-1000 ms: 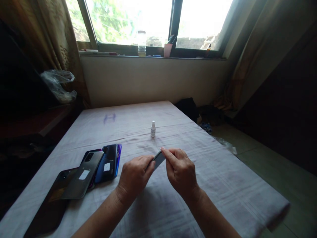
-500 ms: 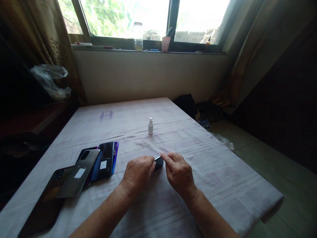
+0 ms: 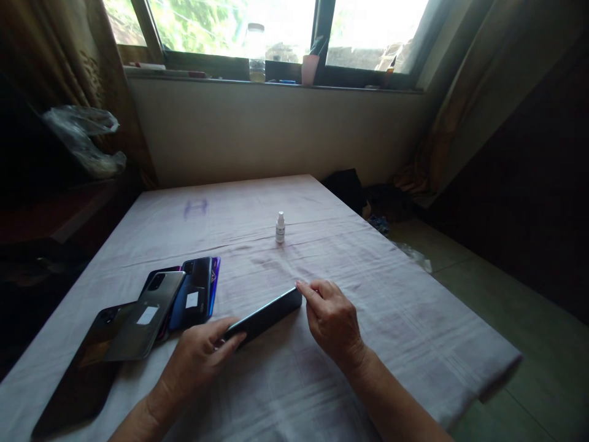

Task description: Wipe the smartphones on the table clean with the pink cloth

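A dark phone (image 3: 265, 316) lies flat on the white cloth of the table (image 3: 414, 331), slanting from near left to far right. My left hand (image 3: 197, 356) rests at its near end, fingers stretched onto it. My right hand (image 3: 332, 319) pinches its far end with curled fingers. A small white dropper bottle (image 3: 280, 227) stands upright further back, clear of both hands.
Several phones (image 3: 151, 310) lie overlapped, backs up, on the table's left side. A jar (image 3: 256, 52) and a pink cup (image 3: 308, 69) stand on the window sill. The table's right edge drops to a tiled floor (image 3: 515, 294). A plastic bag (image 3: 85, 141) sits at far left.
The phone has come down from between both hands to lie flat on the cloth. My left hand slid back along it to the near end; my right hand stays at the far end.
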### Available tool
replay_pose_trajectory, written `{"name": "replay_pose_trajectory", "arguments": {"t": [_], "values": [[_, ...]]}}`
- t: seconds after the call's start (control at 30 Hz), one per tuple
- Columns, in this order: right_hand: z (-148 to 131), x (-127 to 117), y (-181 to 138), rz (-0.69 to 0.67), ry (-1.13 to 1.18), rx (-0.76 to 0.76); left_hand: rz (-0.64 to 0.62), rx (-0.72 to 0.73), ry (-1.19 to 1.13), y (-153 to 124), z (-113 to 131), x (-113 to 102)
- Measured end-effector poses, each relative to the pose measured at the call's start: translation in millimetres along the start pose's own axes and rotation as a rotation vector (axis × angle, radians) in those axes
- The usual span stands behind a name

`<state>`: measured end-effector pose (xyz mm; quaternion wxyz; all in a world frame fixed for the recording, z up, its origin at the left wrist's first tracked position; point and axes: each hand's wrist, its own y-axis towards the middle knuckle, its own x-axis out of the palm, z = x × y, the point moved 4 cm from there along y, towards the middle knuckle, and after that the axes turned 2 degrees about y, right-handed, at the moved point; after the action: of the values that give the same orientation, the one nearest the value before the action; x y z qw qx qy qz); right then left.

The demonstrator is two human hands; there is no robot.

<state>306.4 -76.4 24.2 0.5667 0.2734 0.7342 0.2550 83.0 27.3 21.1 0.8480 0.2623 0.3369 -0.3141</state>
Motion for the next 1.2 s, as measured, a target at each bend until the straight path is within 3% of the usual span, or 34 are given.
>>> {"name": "replay_pose_trajectory", "arguments": {"t": [0.3, 0.57, 0.8, 1.0, 1.2], "values": [[-31.1, 4.3, 2.5, -0.039, 0.067, -0.085, 0.223, 0.053, -0.168, -11.4, -2.5, 13.9], [-14.5, -0.1, 6.5, -0.026, 0.008, -0.037, 0.257, 0.079, -0.181, -14.2, 2.0, 21.7], [-49.2, 2.0, 3.0, -0.034, 0.129, -0.124, 0.286, 0.148, -0.128, -15.1, 5.4, 25.0], [-60.8, 3.1, 0.9, -0.049, 0.179, -0.16, 0.241, 0.157, -0.117, -15.5, 4.5, 26.8], [-52.4, 0.8, 1.9, -0.038, 0.155, -0.144, 0.076, 0.153, 0.007, -16.7, 0.0, 20.7]]}}
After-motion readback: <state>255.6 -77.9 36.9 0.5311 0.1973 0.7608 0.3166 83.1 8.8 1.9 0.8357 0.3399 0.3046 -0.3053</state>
